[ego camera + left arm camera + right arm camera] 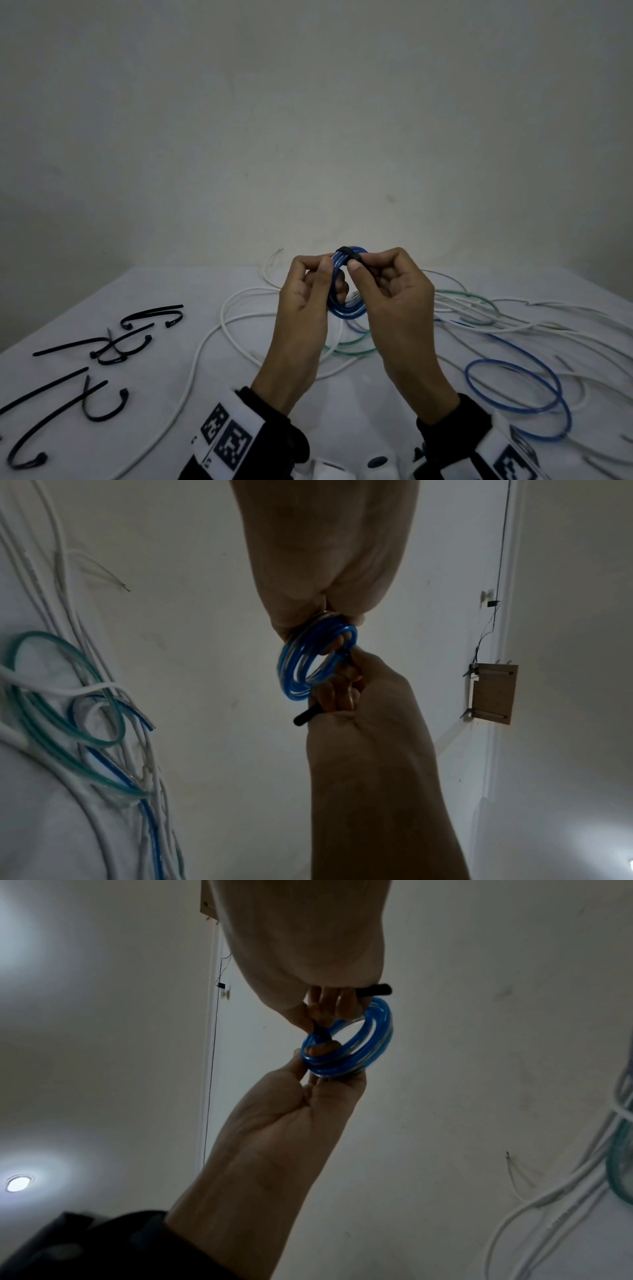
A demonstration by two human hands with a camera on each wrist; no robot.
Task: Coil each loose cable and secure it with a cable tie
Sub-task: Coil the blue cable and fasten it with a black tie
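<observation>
A small coil of blue cable (346, 310) is held up above the white table (68, 315), between both hands. My left hand (329, 274) pinches the coil's left side between thumb and fingers. A black cable tie (346, 251) wraps over the top of the coil. My right hand (358, 262) pinches the tie beside the coil. In the left wrist view the tie's free end (304, 716) sticks out below the right hand's curled fingers (346, 677), next to the coil (294, 669). In the right wrist view the tie (375, 989) runs through the right hand above the coil (373, 1042).
Several loose black cable ties (113, 342) lie on the table's left side. A tangle of white, green and blue cables (479, 318) covers the middle and right, with a large blue loop (513, 394) at the near right. A plain wall stands behind the table.
</observation>
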